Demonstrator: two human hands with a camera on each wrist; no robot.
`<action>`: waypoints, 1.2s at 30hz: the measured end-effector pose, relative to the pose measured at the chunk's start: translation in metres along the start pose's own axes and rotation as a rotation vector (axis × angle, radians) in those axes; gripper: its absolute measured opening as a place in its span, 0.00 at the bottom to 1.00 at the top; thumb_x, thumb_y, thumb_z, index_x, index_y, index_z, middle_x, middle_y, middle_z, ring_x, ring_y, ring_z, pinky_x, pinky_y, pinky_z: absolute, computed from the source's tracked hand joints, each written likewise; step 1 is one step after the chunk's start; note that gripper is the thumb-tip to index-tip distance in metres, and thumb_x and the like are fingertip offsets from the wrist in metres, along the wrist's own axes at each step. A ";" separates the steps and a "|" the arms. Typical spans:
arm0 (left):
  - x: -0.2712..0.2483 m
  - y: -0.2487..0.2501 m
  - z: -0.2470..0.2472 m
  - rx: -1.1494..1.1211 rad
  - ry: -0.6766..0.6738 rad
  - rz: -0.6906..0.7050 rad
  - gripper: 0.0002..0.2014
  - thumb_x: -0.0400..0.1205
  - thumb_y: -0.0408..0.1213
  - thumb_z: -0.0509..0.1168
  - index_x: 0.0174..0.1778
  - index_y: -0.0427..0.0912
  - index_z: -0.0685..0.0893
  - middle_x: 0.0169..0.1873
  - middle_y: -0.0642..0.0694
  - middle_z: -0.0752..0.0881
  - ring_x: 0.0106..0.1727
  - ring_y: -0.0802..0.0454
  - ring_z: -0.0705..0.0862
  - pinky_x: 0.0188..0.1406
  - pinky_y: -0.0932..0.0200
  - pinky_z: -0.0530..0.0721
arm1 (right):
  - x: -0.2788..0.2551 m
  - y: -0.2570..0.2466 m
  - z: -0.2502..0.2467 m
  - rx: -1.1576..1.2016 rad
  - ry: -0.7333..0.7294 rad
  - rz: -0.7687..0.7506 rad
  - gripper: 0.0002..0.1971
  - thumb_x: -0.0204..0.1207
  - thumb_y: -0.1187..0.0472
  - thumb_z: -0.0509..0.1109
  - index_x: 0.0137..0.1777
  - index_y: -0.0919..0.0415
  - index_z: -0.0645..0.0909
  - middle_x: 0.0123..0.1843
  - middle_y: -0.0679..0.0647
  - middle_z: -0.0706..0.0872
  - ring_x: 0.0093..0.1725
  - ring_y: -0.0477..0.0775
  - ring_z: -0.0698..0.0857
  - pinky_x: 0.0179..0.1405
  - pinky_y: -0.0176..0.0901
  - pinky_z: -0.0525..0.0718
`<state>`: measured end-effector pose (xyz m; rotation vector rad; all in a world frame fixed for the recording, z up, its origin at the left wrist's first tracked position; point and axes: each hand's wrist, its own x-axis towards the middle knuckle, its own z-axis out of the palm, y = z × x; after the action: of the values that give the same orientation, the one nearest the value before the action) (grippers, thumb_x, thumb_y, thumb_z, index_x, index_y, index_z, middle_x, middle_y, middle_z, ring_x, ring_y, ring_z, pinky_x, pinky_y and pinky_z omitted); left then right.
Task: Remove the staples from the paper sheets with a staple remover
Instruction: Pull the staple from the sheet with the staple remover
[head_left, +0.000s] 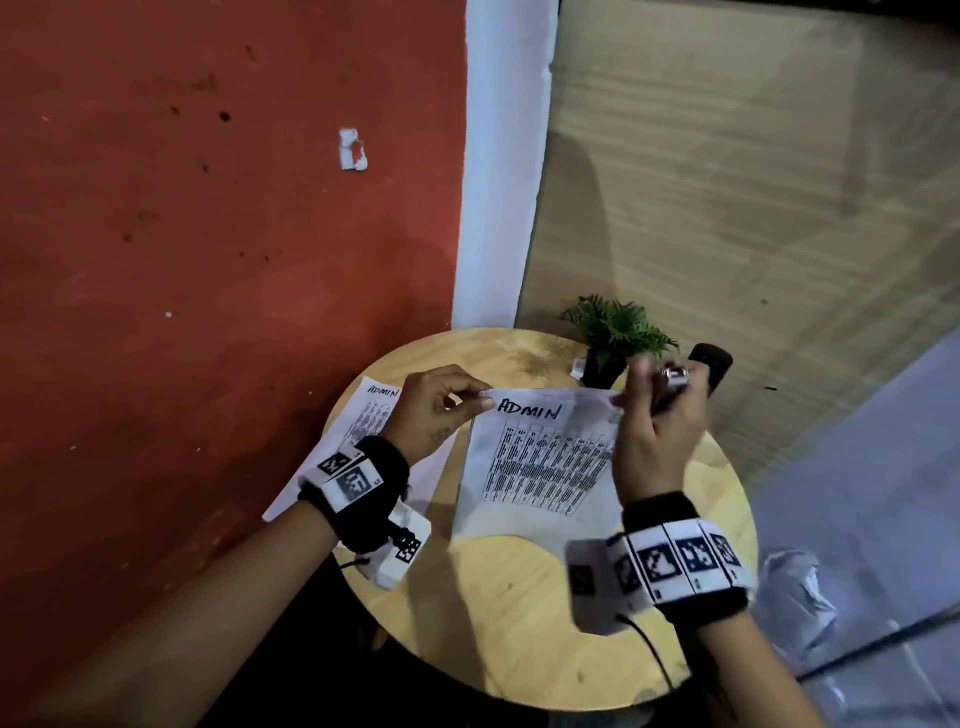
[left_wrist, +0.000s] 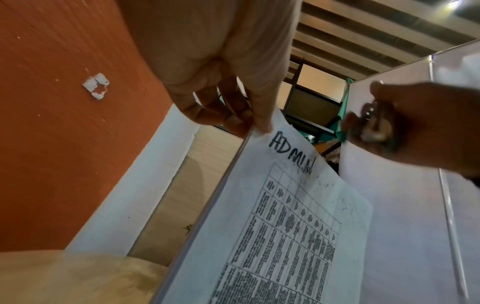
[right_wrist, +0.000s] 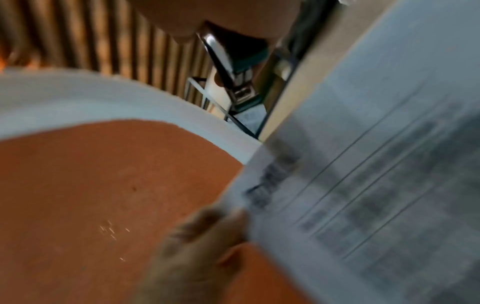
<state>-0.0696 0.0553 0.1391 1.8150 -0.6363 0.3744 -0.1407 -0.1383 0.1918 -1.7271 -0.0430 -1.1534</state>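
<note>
A stapled set of paper sheets (head_left: 540, 457) headed "ADMIN" is held up, tilted, over the round wooden table (head_left: 519, 623). My left hand (head_left: 480, 397) pinches its top left corner between thumb and fingers (left_wrist: 259, 123). My right hand (head_left: 631, 395) is at the top right corner, gripping a metal staple remover (head_left: 674, 378). The remover (left_wrist: 371, 123) is blurred in the left wrist view, and in the right wrist view its metal body (right_wrist: 233, 78) points away from my palm. The printed sheets (right_wrist: 376, 185) fill that view's right side. No staple can be made out.
A second "ADMIN" sheet (head_left: 363, 421) lies on the table's left side, partly under my left wrist. A small potted plant (head_left: 615, 332) and a black cylindrical object (head_left: 712, 364) stand at the table's far edge. A red wall (head_left: 208, 260) is close on the left.
</note>
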 end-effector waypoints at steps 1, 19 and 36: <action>0.000 0.001 0.001 0.002 0.010 0.005 0.06 0.74 0.33 0.74 0.40 0.33 0.90 0.34 0.58 0.84 0.36 0.69 0.82 0.36 0.76 0.75 | 0.000 -0.013 0.016 0.176 0.006 0.150 0.13 0.81 0.46 0.59 0.42 0.54 0.68 0.31 0.50 0.78 0.29 0.45 0.79 0.29 0.37 0.78; -0.012 0.014 0.011 0.069 0.141 0.042 0.10 0.72 0.36 0.69 0.41 0.34 0.92 0.30 0.54 0.81 0.36 0.52 0.82 0.34 0.61 0.79 | -0.022 0.005 0.083 -0.340 -0.149 -0.263 0.26 0.80 0.35 0.42 0.47 0.59 0.67 0.22 0.59 0.81 0.21 0.64 0.81 0.27 0.37 0.62; -0.014 0.005 0.036 -0.498 -0.148 -0.411 0.14 0.88 0.30 0.53 0.58 0.24 0.79 0.50 0.40 0.83 0.55 0.54 0.78 0.56 0.59 0.77 | -0.004 0.026 0.098 -0.391 -0.128 -0.342 0.22 0.73 0.48 0.62 0.28 0.66 0.74 0.16 0.59 0.77 0.16 0.65 0.78 0.16 0.35 0.67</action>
<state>-0.0857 0.0234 0.1231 1.4480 -0.3948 -0.1861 -0.0645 -0.0757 0.1678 -2.2013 -0.2104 -1.3627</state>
